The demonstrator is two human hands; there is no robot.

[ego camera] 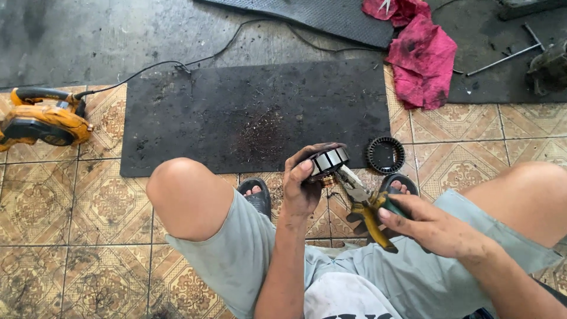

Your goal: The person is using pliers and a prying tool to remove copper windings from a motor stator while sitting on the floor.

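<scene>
Your left hand [301, 188] is closed around a small round motor core [328, 162], thumb on top and fingers wrapped behind, so the banded metal side faces your right hand. You hold it raised above your knees, which seems to keep its near face open to the tool. Your right hand [434, 227] grips the yellow-handled pliers [361, 204] by the handles, and the nose reaches up and left until it meets the lower edge of the core; I cannot tell whether the tips bite on anything there, since the spot is small and shadowed.

Just beyond the core, to the right of your left hand, a black toothed ring [385, 155] lies flat on the tiled floor [71, 207], near your sandalled foot. Further out from both hands, a dark rubber mat [248, 112] spreads wide, with bits of debris scattered on it. Its near edge runs just past your knees. Well off to the left of your left hand sits an orange blower [41, 121], its cord trailing across the top of the mat. Far ahead of your right hand lies a crumpled red rag [420, 56], with a thin metal rod [502, 59] beyond it.

Your knees stand on either side of the hands, so sideways room is tight; forward over the mat is where the room lies
</scene>
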